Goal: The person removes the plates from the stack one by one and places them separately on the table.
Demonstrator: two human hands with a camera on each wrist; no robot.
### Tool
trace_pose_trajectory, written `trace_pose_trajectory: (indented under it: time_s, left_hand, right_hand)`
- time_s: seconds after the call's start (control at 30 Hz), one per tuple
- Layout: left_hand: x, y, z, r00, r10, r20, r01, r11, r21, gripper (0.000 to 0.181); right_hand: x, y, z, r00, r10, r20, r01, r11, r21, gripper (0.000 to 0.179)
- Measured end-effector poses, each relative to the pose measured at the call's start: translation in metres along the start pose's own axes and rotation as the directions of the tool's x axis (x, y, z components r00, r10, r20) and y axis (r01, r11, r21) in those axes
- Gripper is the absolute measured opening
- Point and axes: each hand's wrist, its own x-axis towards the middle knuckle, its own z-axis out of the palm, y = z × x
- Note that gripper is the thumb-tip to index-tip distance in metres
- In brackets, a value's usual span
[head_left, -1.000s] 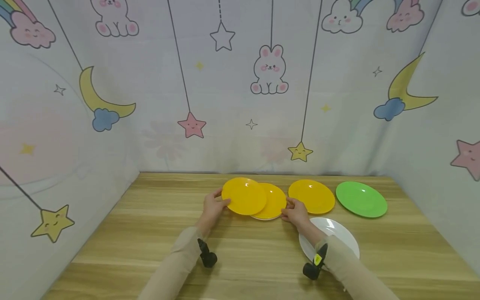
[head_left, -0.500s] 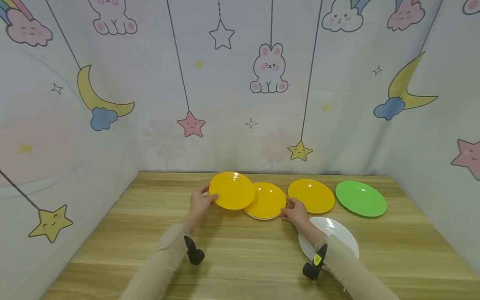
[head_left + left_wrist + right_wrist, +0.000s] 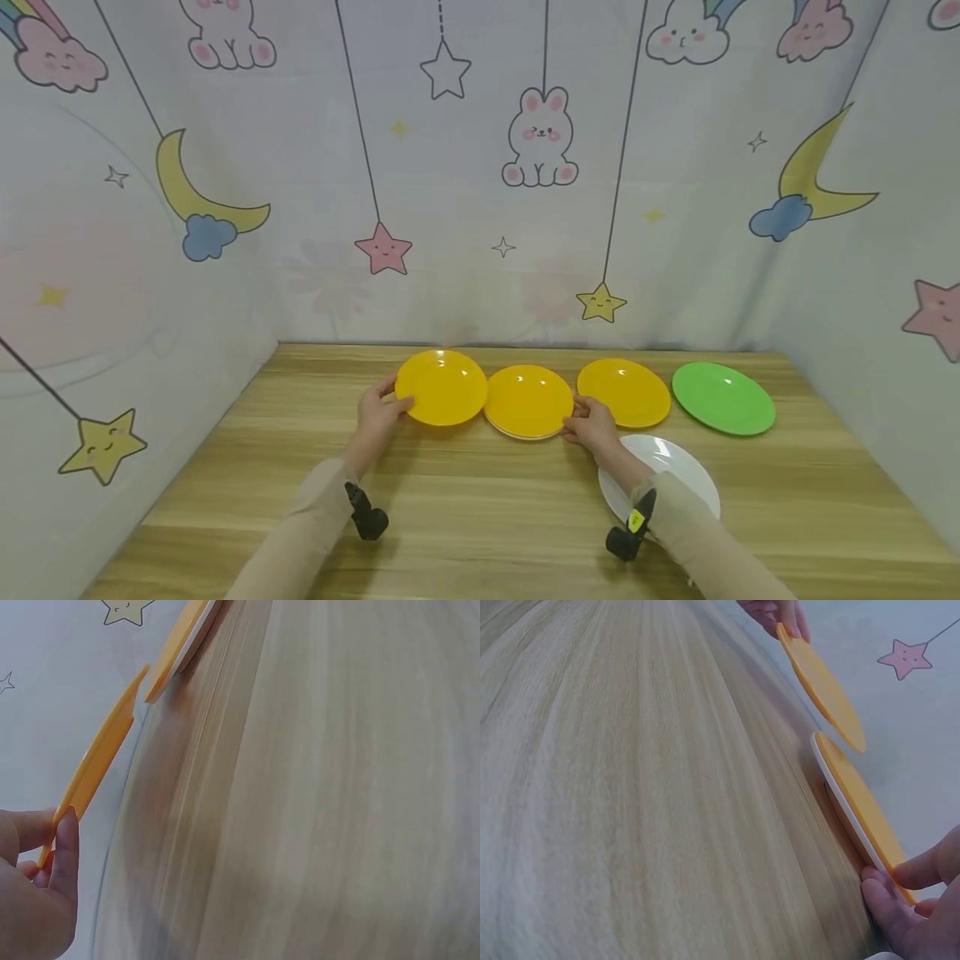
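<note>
My left hand (image 3: pixel 377 417) pinches the left rim of a yellow plate (image 3: pixel 441 387), thumb on one face and fingers on the other. In the left wrist view that plate (image 3: pixel 97 754) hangs above the wooden table, tilted. Just right of it lies a second yellow plate (image 3: pixel 529 402), stacked on a white plate whose rim (image 3: pixel 826 763) shows beneath it in the right wrist view. My right hand (image 3: pixel 592 423) grips the right edge of this stack, thumb on the yellow plate and fingers below.
Another yellow plate (image 3: pixel 624 393) lies right of the stack, and a green plate (image 3: pixel 723 398) lies farther right. A white plate (image 3: pixel 678 475) sits partly under my right forearm. A patterned cloth wall (image 3: pixel 465 300) borders the wooden table (image 3: pixel 480 517) at the back and sides.
My left hand has carried its yellow plate leftward, off the stack it overlapped, uncovering the second yellow plate. The right hand has stayed at the stack's edge.
</note>
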Motion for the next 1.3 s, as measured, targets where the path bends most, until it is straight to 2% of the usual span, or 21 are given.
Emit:
trace_pose_trajectory:
  time_s: [0.27,0.57,0.8,1.03,1.3]
  left_hand:
    - [0.000,-0.007,-0.012,1.000,-0.002,-0.005,0.002,1.000,0.014,0.054]
    - [0.006,-0.017,-0.015,0.999,-0.026,-0.028,0.027,0.999,0.021,0.054]
    - [0.006,-0.022,-0.018,0.998,-0.053,-0.022,0.054,0.998,0.037,0.057]
    - [0.010,-0.029,-0.023,0.995,-0.101,-0.021,0.103,0.992,0.076,0.057]
    - [0.012,-0.031,-0.027,0.994,-0.105,0.004,0.104,0.985,0.135,0.059]
  right_hand:
    - [0.001,0.001,0.002,1.000,0.008,-0.014,-0.008,1.000,-0.018,0.053]
    - [0.002,0.001,0.003,1.000,0.007,-0.019,-0.008,0.999,-0.034,0.052]
    - [0.001,0.001,0.003,1.000,0.006,-0.018,-0.006,0.999,-0.039,0.053]
    - [0.000,0.001,0.002,1.000,-0.002,-0.007,0.002,1.000,-0.030,0.053]
    - [0.002,0.001,0.002,1.000,-0.004,-0.010,0.003,0.999,-0.045,0.053]
